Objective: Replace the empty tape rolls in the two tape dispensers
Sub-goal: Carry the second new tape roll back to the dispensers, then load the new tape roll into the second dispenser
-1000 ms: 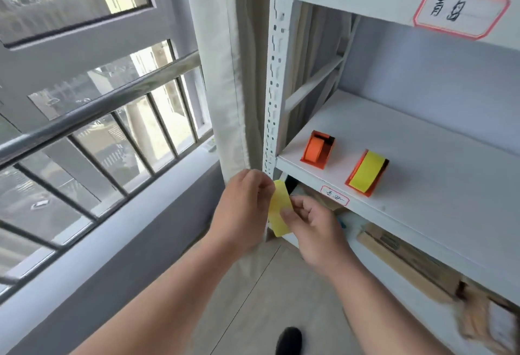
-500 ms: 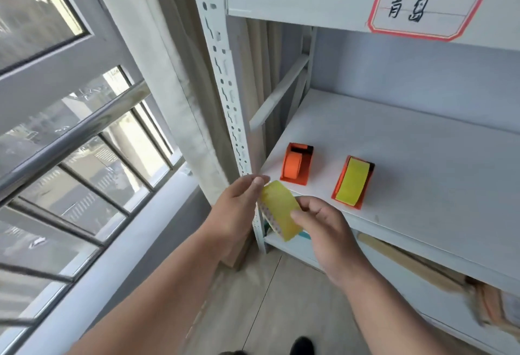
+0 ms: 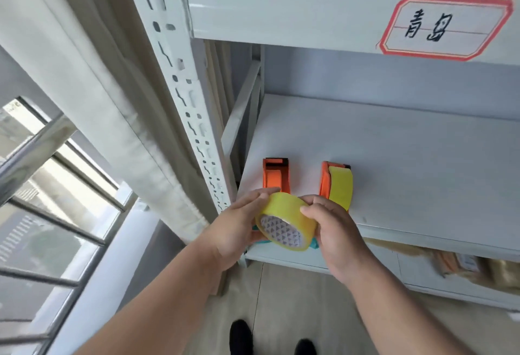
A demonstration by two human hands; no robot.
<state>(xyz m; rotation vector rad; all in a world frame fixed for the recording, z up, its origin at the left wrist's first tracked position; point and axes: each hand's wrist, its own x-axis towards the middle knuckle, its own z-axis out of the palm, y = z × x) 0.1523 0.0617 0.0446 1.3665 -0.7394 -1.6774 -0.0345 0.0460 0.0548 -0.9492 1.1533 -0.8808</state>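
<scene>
Item: one full roll of yellow adhesive tape with a patterned white core (image 3: 287, 221), held at the front edge of the white metal shelf (image 3: 394, 157), tilted so the core faces the wearer. Left hand (image 3: 236, 228) grips its left rim, fingers curled over the top; right hand (image 3: 334, 230) grasps the right rim, thumb on the outer wrap. Behind, upright on the shelf: left orange plastic tape dispenser (image 3: 275, 176), apparently without fresh tape; right orange plastic tape dispenser (image 3: 336, 185), already carrying yellow tape. Handling note, by judgement: find the loose tape end first, set the roll for correct unwinding, steady the left dispenser with one hand, then seat the core squarely.
</scene>
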